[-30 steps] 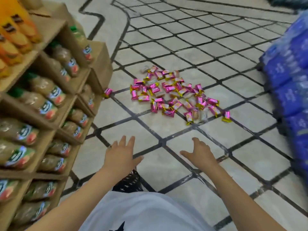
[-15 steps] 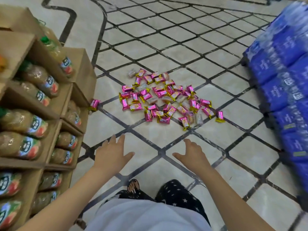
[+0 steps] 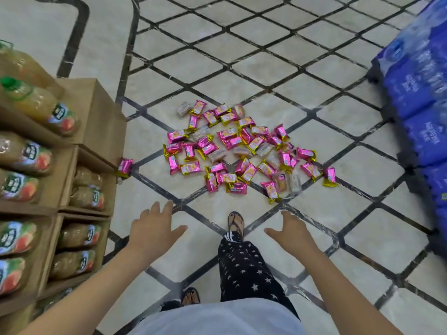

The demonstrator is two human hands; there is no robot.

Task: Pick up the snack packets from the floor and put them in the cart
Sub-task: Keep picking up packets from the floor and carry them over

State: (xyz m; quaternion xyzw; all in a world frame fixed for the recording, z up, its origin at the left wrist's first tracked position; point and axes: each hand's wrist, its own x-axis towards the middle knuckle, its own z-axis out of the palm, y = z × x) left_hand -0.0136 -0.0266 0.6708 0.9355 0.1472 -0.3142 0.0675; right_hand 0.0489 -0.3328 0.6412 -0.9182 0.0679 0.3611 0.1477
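Several dozen small snack packets [image 3: 239, 151] lie in a loose heap on the floor, ahead of both hands and between them; they overlap too much for an exact count. Most are shiny pink foil pillows with crimped gold ends, and a few are clear wrappers showing pale biscuit. One lone pink packet [image 3: 125, 167] lies apart, ahead and to the left of the left hand, touching the foot of a cardboard shelf [image 3: 101, 122].

The left hand [image 3: 152, 229] and right hand [image 3: 291, 232] are held out palm down, fingers loosely spread, holding nothing, both short of the heap.

Between the hands one sandalled foot [image 3: 236, 222] steps forward under black star-print trousers [image 3: 244, 269]; a second foot [image 3: 190, 296] sits further back.

The floor [image 3: 254, 68] is glossy cream tile crossed by dark diamond lines. Left of the left hand, the brown shelf holds at least ten plastic juice bottles [image 3: 41, 107] lying on their sides. Right of the right hand stand stacked blue film-wrapped packs [image 3: 420, 97].
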